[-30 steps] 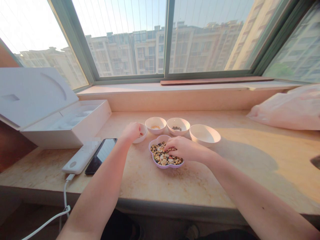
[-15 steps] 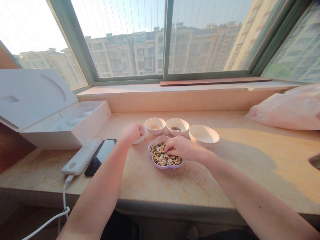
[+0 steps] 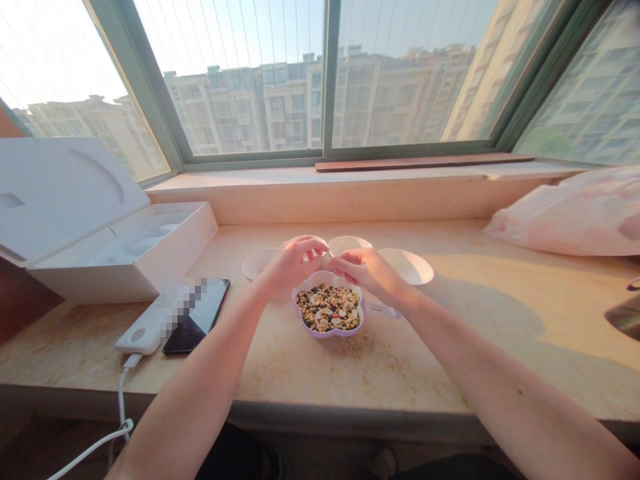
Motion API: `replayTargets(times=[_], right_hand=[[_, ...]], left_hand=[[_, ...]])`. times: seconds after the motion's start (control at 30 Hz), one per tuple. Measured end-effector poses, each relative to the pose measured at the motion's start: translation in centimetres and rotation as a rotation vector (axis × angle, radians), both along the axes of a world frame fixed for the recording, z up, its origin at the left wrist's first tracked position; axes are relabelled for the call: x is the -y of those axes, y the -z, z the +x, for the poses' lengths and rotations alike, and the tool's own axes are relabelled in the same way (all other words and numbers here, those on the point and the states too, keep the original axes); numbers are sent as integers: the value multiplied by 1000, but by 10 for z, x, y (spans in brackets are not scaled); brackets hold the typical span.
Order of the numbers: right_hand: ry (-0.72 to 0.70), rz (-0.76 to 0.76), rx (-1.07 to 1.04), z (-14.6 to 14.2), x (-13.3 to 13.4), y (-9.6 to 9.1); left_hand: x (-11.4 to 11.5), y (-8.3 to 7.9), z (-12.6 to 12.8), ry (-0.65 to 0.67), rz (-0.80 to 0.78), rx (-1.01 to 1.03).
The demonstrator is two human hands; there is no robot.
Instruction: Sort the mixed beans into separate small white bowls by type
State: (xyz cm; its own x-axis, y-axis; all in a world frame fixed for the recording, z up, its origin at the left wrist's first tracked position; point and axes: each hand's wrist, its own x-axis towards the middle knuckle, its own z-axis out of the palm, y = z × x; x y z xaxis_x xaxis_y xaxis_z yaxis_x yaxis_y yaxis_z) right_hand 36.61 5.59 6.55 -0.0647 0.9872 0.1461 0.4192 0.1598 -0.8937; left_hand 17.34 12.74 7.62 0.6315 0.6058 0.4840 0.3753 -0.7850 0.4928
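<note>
My left hand (image 3: 296, 265) and my right hand (image 3: 366, 268) meet above the far rim of a lilac flower-shaped bowl (image 3: 296, 307), fingertips close together. The fingers of each are pinched; whatever lies between them is too small to make out. Mixed beans and peanuts (image 3: 330, 308) fill the flower-shaped bowl. Behind my hands stand small white bowls in a row: a left bowl (image 3: 256, 261), a bowl mostly covered by my left hand, a third bowl (image 3: 350, 244) and a right bowl (image 3: 413, 268). My hands hide most of what the middle bowls hold.
At left are an open white box (image 3: 170, 233), a black phone (image 3: 197, 327) and a white power bank (image 3: 143, 330) with a cable (image 3: 123, 393). A plastic bag (image 3: 570, 210) lies at the right. A clear label or wrapper (image 3: 383, 309) shows beside the flower-shaped bowl.
My left hand has left the left white bowl and come right. My right hand has risen from the beans toward it, so both now meet above the bowl's far rim.
</note>
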Motion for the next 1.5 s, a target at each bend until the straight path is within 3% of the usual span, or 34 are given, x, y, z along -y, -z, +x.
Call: replayTargets(times=[0.13, 0.3, 0.57, 0.67, 0.73, 0.83, 0.93, 1.2, 1.5], right_hand=[[13, -67, -199, 1, -6, 5], [-69, -131, -312, 0, -7, 8], [-76, -162, -392, -4, -5, 9], [-47, -132, -252, -3, -3, 6], [-37, -82, -19, 0, 1, 1], [-141, -8, 381, 3, 6, -5], [-266, 6, 588, 5, 10, -7], [-336, -47, 776, 2, 7, 2], [-324, -46, 773, -1, 2, 8]], left_hand=[[8, 4, 8, 121, -44, 56], [3, 13, 14, 101, -37, 100], [3, 18, 15, 81, 59, 143], [2, 19, 15, 33, 90, 95], [-1, 20, 15, -58, 108, 44], [-8, 20, 12, -227, 126, -64], [-15, 22, 9, -344, 140, -209], [-21, 25, 8, -475, 136, -443], [-24, 26, 6, -429, 167, -480]])
